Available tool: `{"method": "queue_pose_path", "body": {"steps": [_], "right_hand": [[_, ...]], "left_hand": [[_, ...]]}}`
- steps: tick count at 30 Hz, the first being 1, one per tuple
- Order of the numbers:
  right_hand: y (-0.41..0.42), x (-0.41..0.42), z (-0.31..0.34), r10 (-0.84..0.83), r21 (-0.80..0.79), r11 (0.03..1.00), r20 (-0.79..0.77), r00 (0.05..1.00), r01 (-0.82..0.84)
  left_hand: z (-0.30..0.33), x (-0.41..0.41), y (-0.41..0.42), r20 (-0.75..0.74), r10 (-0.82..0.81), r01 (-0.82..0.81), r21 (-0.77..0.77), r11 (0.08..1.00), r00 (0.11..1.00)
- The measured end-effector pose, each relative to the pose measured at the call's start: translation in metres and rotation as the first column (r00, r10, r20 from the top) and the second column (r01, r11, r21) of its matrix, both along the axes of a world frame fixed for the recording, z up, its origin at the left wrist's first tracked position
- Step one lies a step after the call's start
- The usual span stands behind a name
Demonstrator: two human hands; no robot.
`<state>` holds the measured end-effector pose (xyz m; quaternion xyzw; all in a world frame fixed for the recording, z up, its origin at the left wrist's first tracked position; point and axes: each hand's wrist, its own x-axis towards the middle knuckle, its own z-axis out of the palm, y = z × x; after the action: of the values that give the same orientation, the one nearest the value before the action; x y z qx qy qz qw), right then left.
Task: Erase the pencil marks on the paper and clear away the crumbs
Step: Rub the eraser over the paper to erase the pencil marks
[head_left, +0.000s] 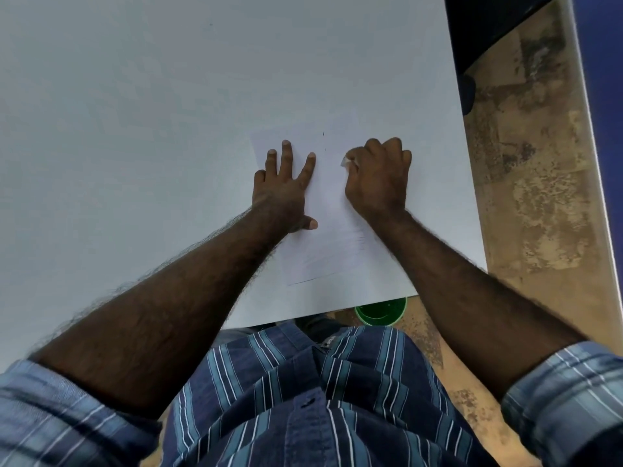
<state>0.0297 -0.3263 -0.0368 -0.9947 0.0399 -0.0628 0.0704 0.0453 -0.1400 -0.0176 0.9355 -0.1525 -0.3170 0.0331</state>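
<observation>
A white sheet of paper (328, 200) lies on the white table near its front right corner. Faint pencil lines (350, 244) show on its lower half, and a small dark mark (324, 133) sits near its far edge. My left hand (285, 188) lies flat on the paper's left side, fingers spread and straight. My right hand (379, 176) is curled over the paper's right side and pinches a small white eraser (345, 162), whose tip sticks out by the thumb. Most of the eraser is hidden in the fingers. No crumbs are clear enough to make out.
The white table (151, 112) stretches far to the left and back. Its right edge runs beside a mottled brown floor (539, 197). A green bucket (381, 311) stands on the floor under the front edge. A dark object (485, 25) sits at the top right.
</observation>
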Motion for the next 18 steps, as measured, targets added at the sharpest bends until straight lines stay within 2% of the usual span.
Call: {"method": "queue_pose_path", "body": {"steps": [5,9,15,18], "right_hand": [[0.013,-0.044,0.007,0.043,0.086,0.995,-0.027,0.999,-0.040],[0.014,-0.055,0.006,0.108,0.055,0.993,-0.036,0.994,-0.106],[0.005,0.011,-0.001,-0.029,0.001,1.000,0.026,0.999,0.029],[0.009,0.008,0.002,-0.057,0.019,0.998,0.005,0.998,0.057]], "left_hand": [[0.000,-0.001,0.000,0.010,-0.012,0.012,0.007,1.000,1.000],[-0.001,0.000,0.000,0.007,-0.009,0.009,0.005,1.000,1.000],[-0.001,-0.001,0.000,0.009,-0.006,0.006,-0.004,1.000,1.000],[-0.001,-0.001,0.001,0.022,-0.007,0.008,-0.010,1.000,1.000]]}}
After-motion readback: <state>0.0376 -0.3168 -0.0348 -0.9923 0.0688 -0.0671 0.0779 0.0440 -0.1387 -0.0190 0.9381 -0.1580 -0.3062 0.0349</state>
